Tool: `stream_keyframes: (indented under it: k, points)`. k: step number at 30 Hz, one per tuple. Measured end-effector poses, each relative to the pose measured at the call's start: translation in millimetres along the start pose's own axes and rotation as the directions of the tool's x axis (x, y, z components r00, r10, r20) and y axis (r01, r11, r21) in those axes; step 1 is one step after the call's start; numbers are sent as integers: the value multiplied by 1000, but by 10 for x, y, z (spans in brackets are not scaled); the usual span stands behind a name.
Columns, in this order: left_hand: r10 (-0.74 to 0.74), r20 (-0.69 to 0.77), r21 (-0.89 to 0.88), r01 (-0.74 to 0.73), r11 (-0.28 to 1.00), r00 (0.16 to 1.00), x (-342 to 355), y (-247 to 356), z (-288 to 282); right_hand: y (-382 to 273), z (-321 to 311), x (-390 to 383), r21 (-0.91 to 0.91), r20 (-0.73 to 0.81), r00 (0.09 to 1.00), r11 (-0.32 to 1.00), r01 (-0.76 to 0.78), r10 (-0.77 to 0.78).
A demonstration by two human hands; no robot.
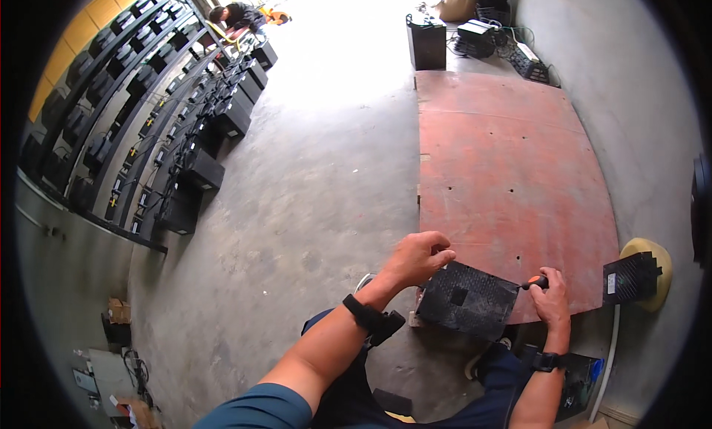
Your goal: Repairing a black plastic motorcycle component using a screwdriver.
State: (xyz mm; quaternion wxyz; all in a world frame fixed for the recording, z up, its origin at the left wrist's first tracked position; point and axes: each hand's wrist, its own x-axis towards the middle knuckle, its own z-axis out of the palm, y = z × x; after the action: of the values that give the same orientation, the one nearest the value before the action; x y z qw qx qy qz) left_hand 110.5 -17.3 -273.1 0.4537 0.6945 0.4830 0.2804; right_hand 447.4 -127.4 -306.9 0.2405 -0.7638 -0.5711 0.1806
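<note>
A flat black casing with a ribbed top and a small square recess lies at the near edge of the red board, in front of my knees. My left hand is at its far left corner, fingers curled and thumb drawn in; whatever they may hold is too small to make out. My right hand is closed round the black and orange handle of a screwdriver, beside the casing's right edge. The screwdriver points left toward the casing's far right corner, and its tip is hard to see.
The red board stretches away along the right wall. A black cover rests on a yellow stool at right. At the far end stands a tall black battery. Racks of black units line the left; a person crouches beyond.
</note>
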Motion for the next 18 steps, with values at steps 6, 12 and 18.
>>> stream_keyframes:
  k: [6,12,18]
  points:
    - [37,-14,22,-36,999,999,6,-22,22,83,-23,22,-19,47,998,999,32,-31]
    - [22,9,54,-23,998,1000,18,-12,-4,26,-12,8,-82,22,1000,997,-14,16]
    - [39,-3,59,-39,997,999,39,-21,17,164,30,37,-3,0,994,994,113,-113]
